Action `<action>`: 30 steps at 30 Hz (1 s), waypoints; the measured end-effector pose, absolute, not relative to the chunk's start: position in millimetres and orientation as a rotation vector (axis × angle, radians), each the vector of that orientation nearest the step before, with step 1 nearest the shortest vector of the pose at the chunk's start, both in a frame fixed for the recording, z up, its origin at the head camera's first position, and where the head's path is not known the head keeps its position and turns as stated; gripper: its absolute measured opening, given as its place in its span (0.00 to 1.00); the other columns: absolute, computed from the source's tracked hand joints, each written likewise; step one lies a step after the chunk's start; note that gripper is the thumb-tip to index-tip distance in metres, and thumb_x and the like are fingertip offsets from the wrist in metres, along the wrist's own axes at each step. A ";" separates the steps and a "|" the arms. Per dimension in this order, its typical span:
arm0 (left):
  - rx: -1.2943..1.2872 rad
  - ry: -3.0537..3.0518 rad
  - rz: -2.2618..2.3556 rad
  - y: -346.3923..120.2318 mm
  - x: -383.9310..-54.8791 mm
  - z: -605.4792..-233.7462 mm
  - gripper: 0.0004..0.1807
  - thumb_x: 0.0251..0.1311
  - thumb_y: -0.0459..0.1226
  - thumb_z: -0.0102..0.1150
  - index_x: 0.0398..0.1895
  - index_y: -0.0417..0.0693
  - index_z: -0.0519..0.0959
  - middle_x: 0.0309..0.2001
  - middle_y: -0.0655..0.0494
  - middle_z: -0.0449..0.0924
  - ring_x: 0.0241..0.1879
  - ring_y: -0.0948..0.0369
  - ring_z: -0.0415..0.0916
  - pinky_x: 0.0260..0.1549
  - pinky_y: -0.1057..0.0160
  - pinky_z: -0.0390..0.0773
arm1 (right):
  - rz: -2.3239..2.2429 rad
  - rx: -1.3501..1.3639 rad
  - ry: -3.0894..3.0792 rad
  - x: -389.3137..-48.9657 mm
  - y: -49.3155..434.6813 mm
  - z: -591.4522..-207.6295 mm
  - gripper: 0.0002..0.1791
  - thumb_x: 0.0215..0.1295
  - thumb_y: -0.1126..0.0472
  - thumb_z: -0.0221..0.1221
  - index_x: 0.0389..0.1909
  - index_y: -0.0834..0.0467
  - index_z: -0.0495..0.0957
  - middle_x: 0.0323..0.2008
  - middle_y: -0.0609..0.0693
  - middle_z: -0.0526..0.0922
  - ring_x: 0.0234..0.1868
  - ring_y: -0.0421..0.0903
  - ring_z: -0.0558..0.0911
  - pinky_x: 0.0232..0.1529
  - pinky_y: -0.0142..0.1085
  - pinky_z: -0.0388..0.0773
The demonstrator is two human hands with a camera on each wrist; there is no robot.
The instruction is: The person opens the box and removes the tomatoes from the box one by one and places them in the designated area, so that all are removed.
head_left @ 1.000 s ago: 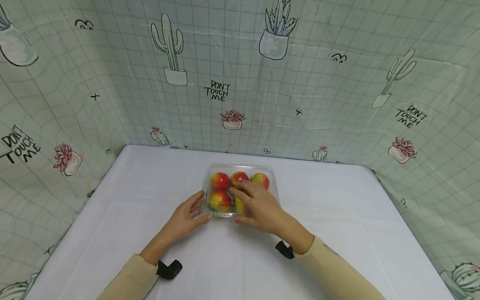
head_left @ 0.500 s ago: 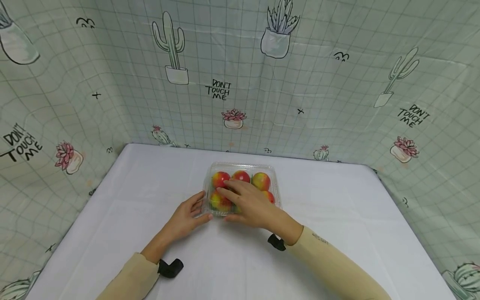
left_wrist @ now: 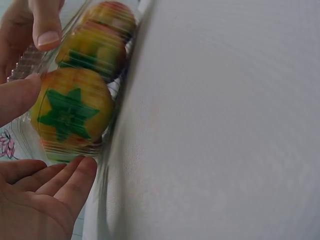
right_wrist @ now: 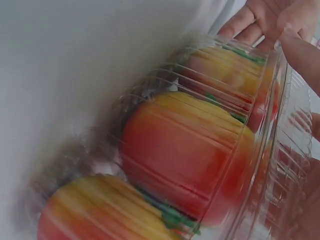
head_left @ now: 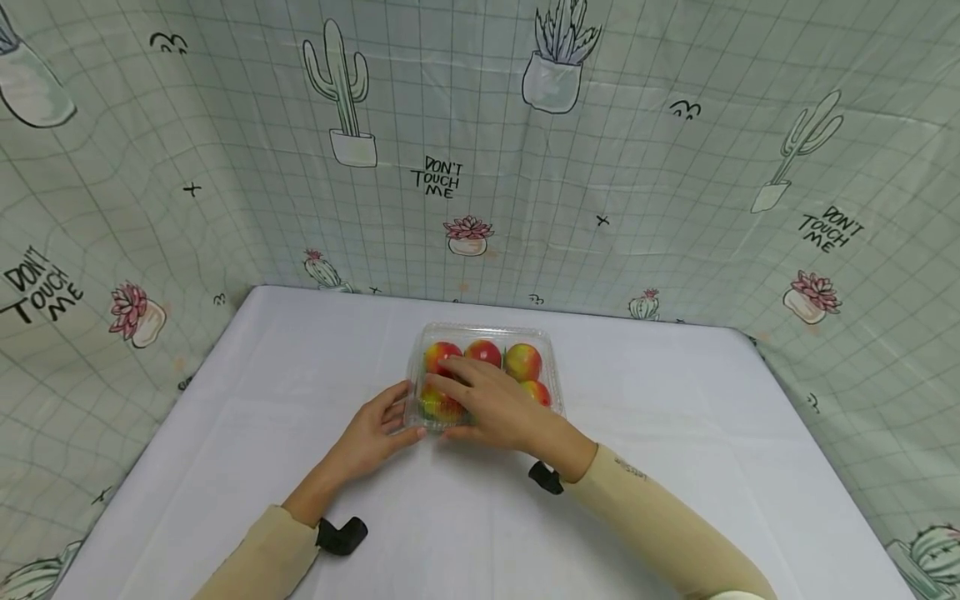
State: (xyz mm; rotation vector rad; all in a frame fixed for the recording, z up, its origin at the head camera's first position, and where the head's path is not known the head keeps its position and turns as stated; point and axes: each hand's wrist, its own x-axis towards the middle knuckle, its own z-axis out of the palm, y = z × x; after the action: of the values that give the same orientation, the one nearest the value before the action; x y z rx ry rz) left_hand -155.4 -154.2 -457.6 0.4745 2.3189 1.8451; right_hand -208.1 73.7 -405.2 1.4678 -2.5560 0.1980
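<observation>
Head view: relaxed right hand (head_left: 491,410) hides some fruit (head_left: 441,407); spread left hand (head_left: 372,437) touches clear box (head_left: 491,330) on tablecloth (head_left: 435,521).

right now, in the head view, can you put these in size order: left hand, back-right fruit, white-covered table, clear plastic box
1. white-covered table
2. clear plastic box
3. left hand
4. back-right fruit

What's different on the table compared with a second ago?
The right hand has moved left across the clear container, baring part of the near-right fruit and partly covering the far-left fruit. I see nothing newly gripped or released. The left hand stays at the container's left side; the container looks unmoved.
</observation>
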 end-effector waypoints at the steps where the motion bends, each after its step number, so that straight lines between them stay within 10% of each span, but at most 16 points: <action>1: 0.475 2.321 1.844 -154.2 -155.4 -457.6 0.43 0.60 0.35 0.63 0.71 0.31 0.50 0.71 0.34 0.52 0.65 0.42 0.60 0.58 0.52 0.69 | 0.192 1.468 -2.559 -208.4 72.7 -405.1 0.43 0.54 0.37 0.65 0.69 0.50 0.64 0.66 0.54 0.65 0.66 0.49 0.64 0.66 0.45 0.61; 30: 0.483 2.392 1.800 -157.4 -155.5 -456.6 0.41 0.60 0.35 0.63 0.71 0.32 0.53 0.67 0.33 0.60 0.62 0.41 0.65 0.58 0.48 0.69 | 0.199 1.516 -2.555 -212.6 57.7 -405.2 0.41 0.54 0.38 0.65 0.66 0.51 0.67 0.65 0.54 0.67 0.66 0.48 0.64 0.67 0.43 0.60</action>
State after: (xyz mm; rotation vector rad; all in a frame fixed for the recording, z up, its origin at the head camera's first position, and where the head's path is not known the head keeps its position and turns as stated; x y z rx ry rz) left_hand -155.5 -157.4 -456.6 0.4829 2.3920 1.7995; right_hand -212.6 57.7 -405.2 1.5164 -2.5552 0.1992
